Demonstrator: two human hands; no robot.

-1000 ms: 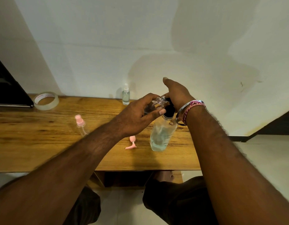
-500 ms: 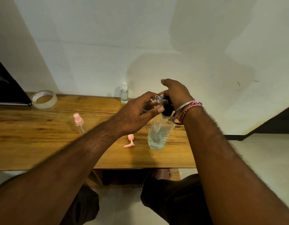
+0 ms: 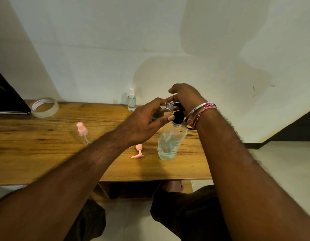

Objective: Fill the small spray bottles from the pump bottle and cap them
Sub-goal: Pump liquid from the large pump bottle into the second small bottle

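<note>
A wooden tabletop [image 3: 46, 140] with strong grain stands against a plain pale wall [image 3: 116, 40] that carries faint stains and a small dark mark on the right. Pale floor [image 3: 281, 162] shows to the right, and a dark slab [image 3: 6, 98] cuts into the left edge.

A roll of clear tape [image 3: 45, 107] lies at the back left; its inner ring bears reddish print too small to read. No other label or brand can be made out.

The pump bottle [image 3: 170, 141], clear with a black top and partly filled, stands near the front edge. The right hand [image 3: 186, 98] rests on its black pump head, fingers curled over it. The left hand [image 3: 143, 122] pinches a small open spray bottle [image 3: 165, 108] between thumb and fingers, tilted with its mouth at the pump spout.

A pink spray cap [image 3: 138, 151] lies on the wood just left of the pump bottle. A second small bottle with a pink cap [image 3: 83, 133] stands farther left, and a third with a white cap [image 3: 131, 100] stands by the wall.
</note>
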